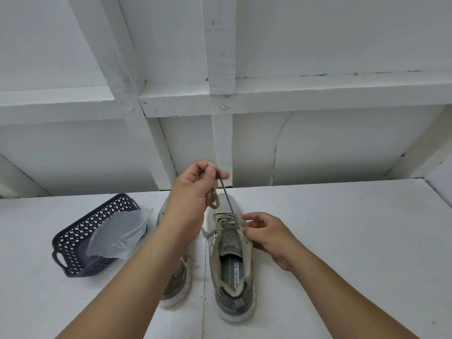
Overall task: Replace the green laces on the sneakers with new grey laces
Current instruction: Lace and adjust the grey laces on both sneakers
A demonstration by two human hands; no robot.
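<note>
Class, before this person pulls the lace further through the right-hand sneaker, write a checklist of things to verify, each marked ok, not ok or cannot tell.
1. Left hand has a firm grip on the grey lace: ok, pinched and raised.
2. Lace runs taut down to the eyelets: ok.
3. Right hand steadies the right-hand sneaker at the eyelets: ok, fingers at the lace.
4. Lace free of twists: cannot tell.
5. Other sneaker clear of the pull: ok, beside, under the left forearm.
6. Basket with plastic bag out of the way: ok.
</note>
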